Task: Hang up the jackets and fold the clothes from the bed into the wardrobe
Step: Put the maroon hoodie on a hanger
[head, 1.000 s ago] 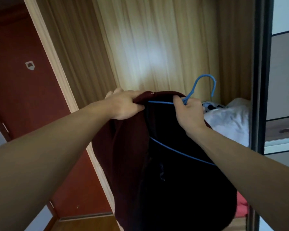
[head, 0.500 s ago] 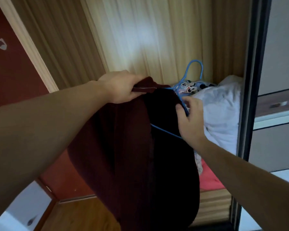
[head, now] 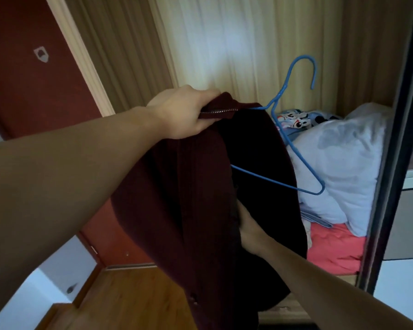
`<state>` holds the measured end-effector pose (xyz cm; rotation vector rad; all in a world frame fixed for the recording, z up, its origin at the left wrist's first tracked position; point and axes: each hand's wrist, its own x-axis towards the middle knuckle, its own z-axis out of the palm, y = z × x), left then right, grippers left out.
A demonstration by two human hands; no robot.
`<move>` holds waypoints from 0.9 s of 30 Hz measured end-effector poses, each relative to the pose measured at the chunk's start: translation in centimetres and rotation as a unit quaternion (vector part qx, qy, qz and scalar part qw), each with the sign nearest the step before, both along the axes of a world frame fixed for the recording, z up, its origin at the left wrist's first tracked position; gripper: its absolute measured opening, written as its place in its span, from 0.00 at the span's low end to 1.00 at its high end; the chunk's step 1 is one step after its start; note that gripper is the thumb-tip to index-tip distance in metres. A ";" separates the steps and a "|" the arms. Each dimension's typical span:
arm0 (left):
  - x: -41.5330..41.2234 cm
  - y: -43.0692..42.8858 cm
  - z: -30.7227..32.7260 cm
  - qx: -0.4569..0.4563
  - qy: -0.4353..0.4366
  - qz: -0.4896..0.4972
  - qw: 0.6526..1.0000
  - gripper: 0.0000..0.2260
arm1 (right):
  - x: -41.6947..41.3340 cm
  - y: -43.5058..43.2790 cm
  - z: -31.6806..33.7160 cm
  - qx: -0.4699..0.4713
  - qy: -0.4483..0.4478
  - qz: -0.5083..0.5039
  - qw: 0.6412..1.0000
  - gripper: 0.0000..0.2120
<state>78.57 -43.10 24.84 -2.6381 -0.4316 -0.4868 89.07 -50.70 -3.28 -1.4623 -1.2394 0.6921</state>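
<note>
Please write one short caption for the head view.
Left hand holds maroon jacket on blue hanger before open wardrobe.

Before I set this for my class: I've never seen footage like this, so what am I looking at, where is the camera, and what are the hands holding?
There is no machine here. The camera sits on a person's head, looking forward and down, so both bare arms reach into the picture. The left hand grips the zipped collar of a dark red jacket. A blue hanger sits partly inside the jacket, its hook free in the air. The right hand reaches into the jacket lower down; its fingers are hidden, so I cannot tell its grip. Behind stands an open wardrobe holding a white pillow, cartoon-printed cloth and something pinkish-red.
</note>
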 end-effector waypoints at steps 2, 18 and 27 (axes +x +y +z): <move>-0.6 0.0 0.2 -0.005 -0.005 -0.001 1.000 0.10 | -0.8 1.3 -1.0 -0.014 -0.060 -0.007 0.998 0.35; -11.3 1.8 -0.8 -0.066 -0.094 -0.012 0.993 0.06 | 6.4 1.1 5.5 -0.056 -0.228 -0.237 0.943 0.23; -16.3 3.2 -3.5 -0.018 -0.068 0.017 0.997 0.14 | 11.1 -1.6 11.4 -0.047 -0.335 -0.234 0.911 0.08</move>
